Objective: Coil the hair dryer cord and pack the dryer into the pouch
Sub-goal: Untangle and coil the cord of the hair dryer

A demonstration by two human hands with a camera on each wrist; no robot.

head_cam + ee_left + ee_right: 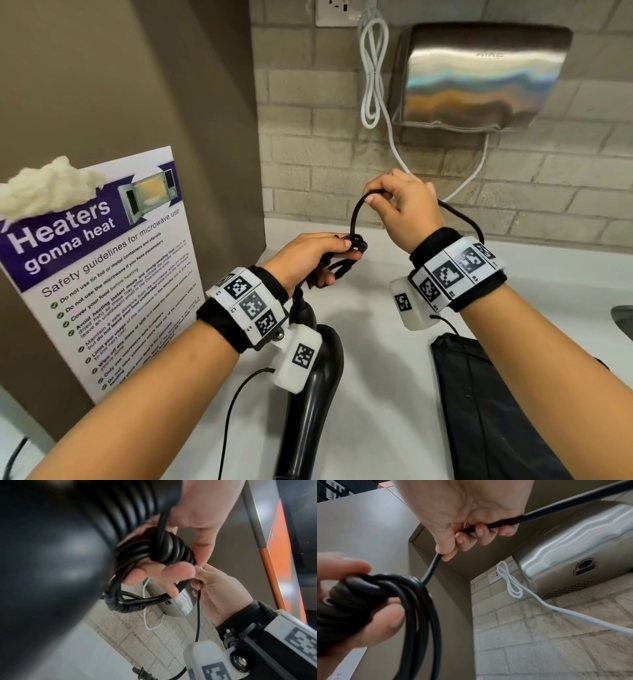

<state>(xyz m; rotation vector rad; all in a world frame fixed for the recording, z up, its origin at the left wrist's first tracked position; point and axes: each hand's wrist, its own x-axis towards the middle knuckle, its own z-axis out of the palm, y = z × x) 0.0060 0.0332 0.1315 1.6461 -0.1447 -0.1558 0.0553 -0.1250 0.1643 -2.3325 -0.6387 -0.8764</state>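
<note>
A black hair dryer (311,394) hangs handle-up over the white counter (383,359), below my left hand (308,255). That hand grips a bundle of coiled black cord (346,255), seen close in the left wrist view as several loops (164,550) held between thumb and fingers. My right hand (399,202), up and to the right, pinches the free cord (431,569) and holds it in an arch above the coil (393,588). The cord trails off behind my right wrist. Its plug (144,674) lies on the counter. A black pouch (486,404) lies flat at the right.
A steel hand dryer (479,75) is mounted on the tiled wall, with its looped white cable (373,78) running to a socket (339,12). A microwave safety poster (102,274) leans against the panel at the left. A sink edge (623,320) shows at the far right.
</note>
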